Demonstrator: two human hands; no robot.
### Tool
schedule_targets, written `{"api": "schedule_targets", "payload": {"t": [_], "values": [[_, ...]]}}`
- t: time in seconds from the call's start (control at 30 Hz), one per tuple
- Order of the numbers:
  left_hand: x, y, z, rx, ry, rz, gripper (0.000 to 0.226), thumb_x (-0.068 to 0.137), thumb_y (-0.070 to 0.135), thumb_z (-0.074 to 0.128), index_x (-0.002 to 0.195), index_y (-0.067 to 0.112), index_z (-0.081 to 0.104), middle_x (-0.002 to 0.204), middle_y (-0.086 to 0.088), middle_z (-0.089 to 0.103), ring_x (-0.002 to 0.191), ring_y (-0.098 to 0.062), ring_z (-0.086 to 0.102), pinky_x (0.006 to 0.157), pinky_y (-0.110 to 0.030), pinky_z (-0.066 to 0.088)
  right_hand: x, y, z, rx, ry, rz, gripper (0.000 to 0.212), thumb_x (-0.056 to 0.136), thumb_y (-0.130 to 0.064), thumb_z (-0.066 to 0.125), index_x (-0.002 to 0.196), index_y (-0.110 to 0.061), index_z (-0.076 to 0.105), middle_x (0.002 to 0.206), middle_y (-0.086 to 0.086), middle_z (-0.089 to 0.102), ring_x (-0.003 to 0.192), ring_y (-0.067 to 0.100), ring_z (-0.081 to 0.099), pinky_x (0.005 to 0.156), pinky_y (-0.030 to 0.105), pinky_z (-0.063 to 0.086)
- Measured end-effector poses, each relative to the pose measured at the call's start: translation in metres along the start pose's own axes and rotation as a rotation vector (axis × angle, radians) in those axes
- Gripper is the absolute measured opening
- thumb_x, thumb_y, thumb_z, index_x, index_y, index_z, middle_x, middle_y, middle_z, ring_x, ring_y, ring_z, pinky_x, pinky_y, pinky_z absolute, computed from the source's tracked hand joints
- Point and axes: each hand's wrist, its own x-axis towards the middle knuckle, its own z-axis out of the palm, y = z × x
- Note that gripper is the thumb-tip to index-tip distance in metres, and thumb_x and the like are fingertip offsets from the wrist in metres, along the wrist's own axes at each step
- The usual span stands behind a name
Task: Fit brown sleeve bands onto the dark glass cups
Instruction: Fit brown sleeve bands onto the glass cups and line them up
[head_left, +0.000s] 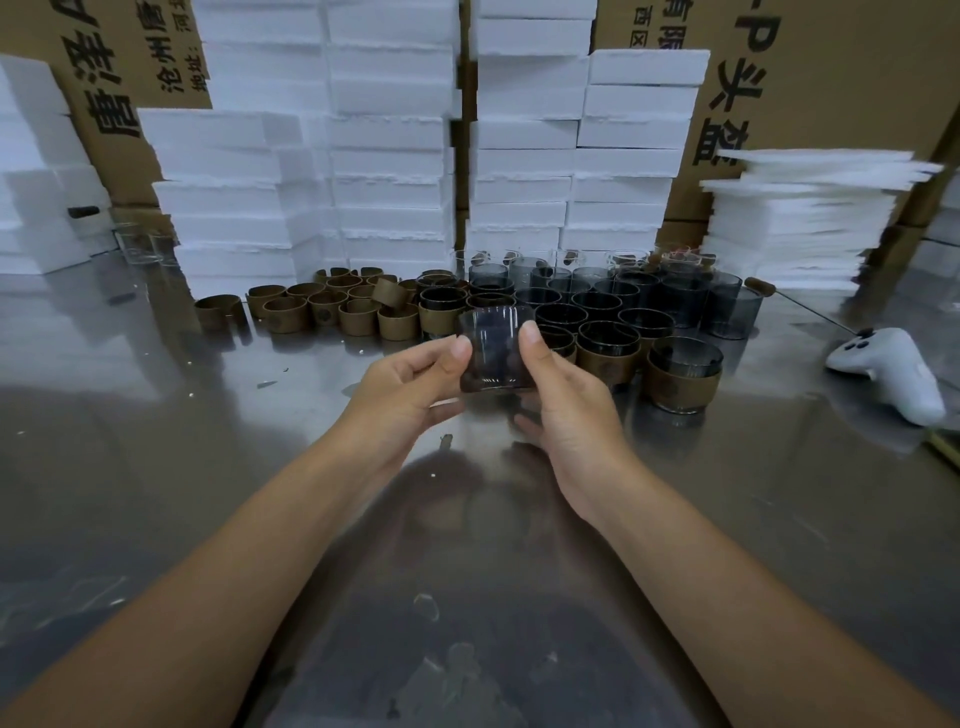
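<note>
— Where is the cup that is being worked on?
— A dark glass cup (496, 348) is held up above the table (156, 467), between the left hand (410, 387) and the right hand (566, 395). Both thumbs press its near wall. The other fingers (441, 408) curl under and behind it, mostly hidden.
— Does it wear a band?
— I cannot tell. The glass is blurred, with only a brownish smear at its lower left corner.
— And the rest?
— Loose brown sleeve bands (332, 306) stand clustered beyond the left hand and bare cups (623, 296) beyond the right. A few sleeved cups (683, 379) are nearest. The back rows blur together and are too murky to count. Foam blocks (395, 156) hide whatever is behind them. A white controller (888, 374) lies far right.
</note>
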Motion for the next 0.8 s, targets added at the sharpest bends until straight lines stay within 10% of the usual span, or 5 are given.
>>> {"api": "schedule_targets", "payload": {"t": [0.23, 0.37, 0.57, 0.8], "values": [[-0.0020, -0.0005, 0.0019, 0.017, -0.043, 0.022, 0.049, 0.068, 0.045, 0.068, 0.109, 0.018, 0.068, 0.100, 0.001, 0.074, 0.098, -0.011, 0.068, 0.076, -0.020, 0.051, -0.0010, 0.0014, 0.0023, 0.027, 0.070, -0.045, 0.038, 0.077, -0.037, 0.074, 0.111, -0.023, 0.067, 0.089, -0.012, 0.074, 0.083, -0.001, 0.069, 0.062, 0.009, 0.047], [-0.0012, -0.0030, 0.0003, 0.027, -0.058, 0.037, 0.050, 0.065, 0.049, 0.069, 0.104, 0.018, 0.068, 0.093, 0.006, 0.073, 0.089, -0.005, 0.067, 0.073, -0.018, 0.052, -0.0001, 0.0025, 0.0014, -0.019, -0.005, -0.036, 0.017, 0.079, -0.039, 0.072, 0.091, -0.027, 0.072, 0.081, -0.016, 0.072, 0.077, -0.006, 0.065, 0.064, 0.009, 0.045], [0.0009, -0.0026, -0.0038, -0.104, -0.126, -0.006, 0.034, 0.075, 0.043, 0.063, 0.097, 0.020, 0.077, 0.100, -0.002, 0.074, 0.090, -0.010, 0.070, 0.071, -0.017, 0.052, 0.0002, -0.0037, -0.0021, 0.073, -0.084, 0.034, 0.049, 0.059, -0.052, 0.069, 0.098, -0.024, 0.074, 0.089, -0.007, 0.074, 0.076, -0.001, 0.066, 0.058, 0.010, 0.046], [0.0017, -0.0004, -0.0022, -0.201, -0.134, 0.016, 0.039, 0.077, 0.041, 0.060, 0.110, 0.021, 0.069, 0.099, -0.002, 0.073, 0.085, -0.012, 0.070, 0.068, -0.020, 0.054, 0.0045, -0.0061, -0.0048, 0.277, -0.061, 0.187, 0.039, 0.062, -0.045, 0.069, 0.094, -0.022, 0.070, 0.078, -0.006, 0.072, 0.065, 0.002, 0.066, 0.058, 0.018, 0.049]]}}
